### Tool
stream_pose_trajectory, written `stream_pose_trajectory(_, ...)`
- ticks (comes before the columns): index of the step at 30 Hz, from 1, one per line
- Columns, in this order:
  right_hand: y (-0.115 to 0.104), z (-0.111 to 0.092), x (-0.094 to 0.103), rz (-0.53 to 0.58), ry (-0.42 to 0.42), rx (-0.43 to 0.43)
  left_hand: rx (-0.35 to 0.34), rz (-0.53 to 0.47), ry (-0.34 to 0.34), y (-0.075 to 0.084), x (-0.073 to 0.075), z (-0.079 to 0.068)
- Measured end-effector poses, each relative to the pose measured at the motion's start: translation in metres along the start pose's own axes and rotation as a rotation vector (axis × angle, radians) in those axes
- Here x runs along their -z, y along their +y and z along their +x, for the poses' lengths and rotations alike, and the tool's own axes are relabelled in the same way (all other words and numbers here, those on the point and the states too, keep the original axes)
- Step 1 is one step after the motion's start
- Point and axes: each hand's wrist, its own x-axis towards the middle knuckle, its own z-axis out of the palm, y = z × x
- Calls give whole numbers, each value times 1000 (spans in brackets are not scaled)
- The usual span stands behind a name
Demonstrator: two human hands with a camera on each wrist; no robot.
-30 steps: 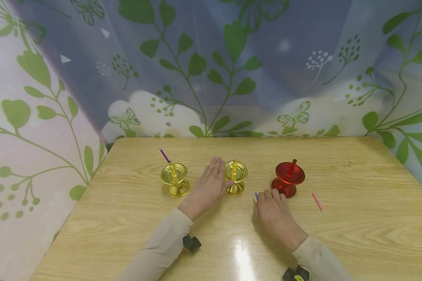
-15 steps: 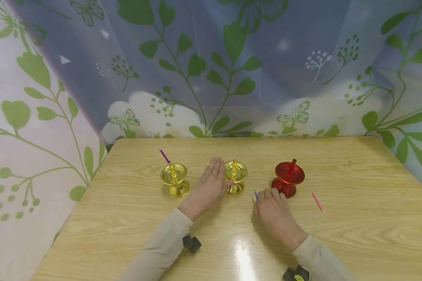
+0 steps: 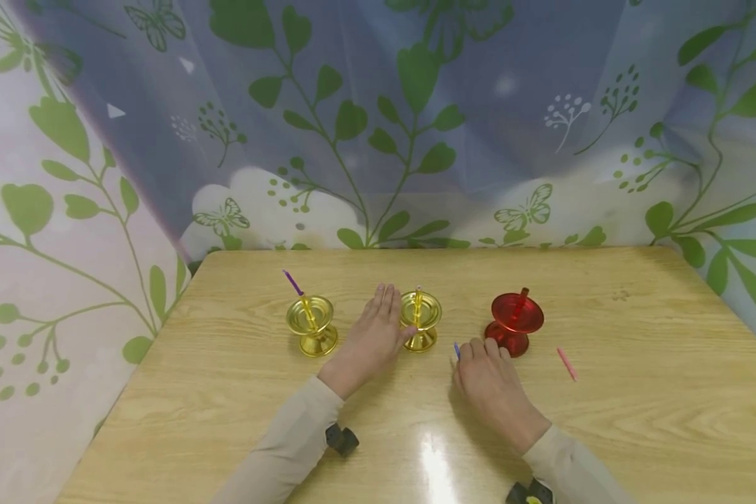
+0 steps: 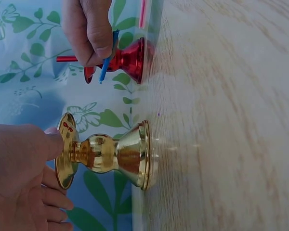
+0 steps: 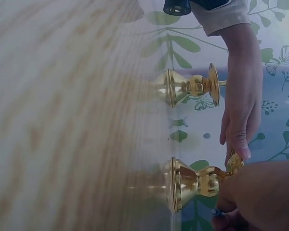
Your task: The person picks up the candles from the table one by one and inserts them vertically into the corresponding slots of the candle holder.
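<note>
My left hand (image 3: pixel 368 339) holds the rim of the middle gold candle holder (image 3: pixel 421 341), thumb in front and straight fingers along its left side. That holder stands upright on the table, its socket bare of any candle. Between thumb and fingertips, my right hand (image 3: pixel 494 381) pinches a thin blue candle (image 4: pixel 106 65). The candle sits above the tabletop in the left wrist view, between the middle holder and a red candle holder (image 3: pixel 518 315). Most of the blue candle is hidden by my fingers in the head view.
On the left stands another gold candle holder (image 3: pixel 318 341) with a purple candle (image 3: pixel 292 282) leaning in its socket. A pink candle (image 3: pixel 566 364) lies on the wooden table (image 3: pixel 227 420) right of the red holder. Behind the table hangs a leaf-patterned cloth (image 3: pixel 378 140).
</note>
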Motion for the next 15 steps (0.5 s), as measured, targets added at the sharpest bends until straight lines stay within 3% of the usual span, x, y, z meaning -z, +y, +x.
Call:
stream_pose_trajectory(7,0,0,-1,-11,56,22,3,-8,2,0,-1,0)
stream_pose_trajectory(15,2,2,4,-7,58,14,-12,3,15,0,0,0)
